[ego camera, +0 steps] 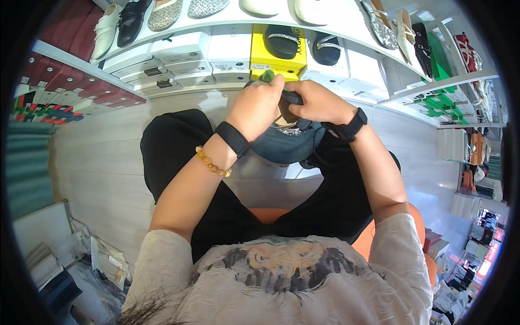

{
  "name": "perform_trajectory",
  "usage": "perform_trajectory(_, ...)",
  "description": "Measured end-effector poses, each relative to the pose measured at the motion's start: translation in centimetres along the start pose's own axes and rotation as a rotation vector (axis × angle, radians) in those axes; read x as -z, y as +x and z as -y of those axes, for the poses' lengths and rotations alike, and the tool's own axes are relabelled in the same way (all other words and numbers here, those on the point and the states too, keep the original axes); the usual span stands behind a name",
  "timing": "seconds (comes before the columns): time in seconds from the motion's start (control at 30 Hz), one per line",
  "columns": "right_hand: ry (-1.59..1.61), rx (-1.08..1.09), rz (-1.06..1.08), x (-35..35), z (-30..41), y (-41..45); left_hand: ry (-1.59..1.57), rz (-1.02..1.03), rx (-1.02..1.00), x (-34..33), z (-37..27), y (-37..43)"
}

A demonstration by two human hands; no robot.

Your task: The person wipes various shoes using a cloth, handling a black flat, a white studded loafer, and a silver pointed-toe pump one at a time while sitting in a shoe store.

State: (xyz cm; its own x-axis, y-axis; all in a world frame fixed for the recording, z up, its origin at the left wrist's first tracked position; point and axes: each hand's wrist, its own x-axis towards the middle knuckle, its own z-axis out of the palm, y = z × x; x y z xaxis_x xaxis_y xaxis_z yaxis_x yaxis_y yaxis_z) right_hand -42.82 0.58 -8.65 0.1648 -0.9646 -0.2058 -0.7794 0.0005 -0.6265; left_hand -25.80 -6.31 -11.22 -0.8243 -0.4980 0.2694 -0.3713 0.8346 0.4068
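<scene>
Both my hands are raised in front of my knees, close together. My left hand (pixel 258 105) is closed on a green and dark piece of cloth (pixel 267 76), which shows above its fingers. My right hand (pixel 321 101) grips a dark grey part (pixel 292 97), possibly of the same cloth; the hands hide how it joins. Just under them, a shoe with a jewelled band (pixel 290 131) and a brown inner side is partly covered. Below it is a dark blue-grey rounded thing (pixel 286 146) between my knees; what it is I cannot tell.
Ahead, a white shelf (pixel 227 30) bears several shoes. Underneath stand white shoe boxes (pixel 230 48) and a yellow shoe box (pixel 280 67), with black jewelled sandals (pixel 281 41) on it. Dark red boxes (pixel 61 73) fill the left shelving. Bagged goods (pixel 107 260) lie at lower left. I sit on an orange seat (pixel 414 227).
</scene>
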Motion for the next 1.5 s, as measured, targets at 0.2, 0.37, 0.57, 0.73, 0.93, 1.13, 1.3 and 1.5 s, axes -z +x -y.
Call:
perform_trajectory(0.2,0.114,-0.010,-0.133,0.2,1.1,-0.2,-0.002,-0.012,0.031,0.1,0.0,0.1)
perform_trajectory(0.37,-0.147,-0.189,0.048,0.1,-0.5,-0.2,-0.024,-0.096,0.008,0.2,0.0,0.1)
perform_trajectory(0.57,0.042,0.008,-0.107,-0.2,1.2,-0.3,-0.007,0.003,0.027,0.3,-0.2,-0.2)
perform_trajectory(0.73,-0.184,-0.136,-0.015,-0.5,-1.1,0.0,-0.015,-0.054,0.017,0.2,0.0,0.1)
perform_trajectory(0.93,-0.243,-0.091,-0.025,-0.6,-0.9,0.2,0.003,-0.067,0.048,0.1,0.1,0.1)
perform_trajectory(1.13,-0.189,-0.060,-0.084,0.0,1.3,-0.2,-0.027,-0.120,0.063,0.5,0.1,-0.1)
perform_trajectory(1.3,-0.349,-0.260,0.052,-0.9,-2.5,0.1,-0.040,-0.110,0.082,0.7,0.3,0.3)
perform_trajectory(1.5,-0.410,-0.421,0.094,0.0,-4.1,-0.1,-0.042,-0.111,0.202,1.2,0.6,0.4)
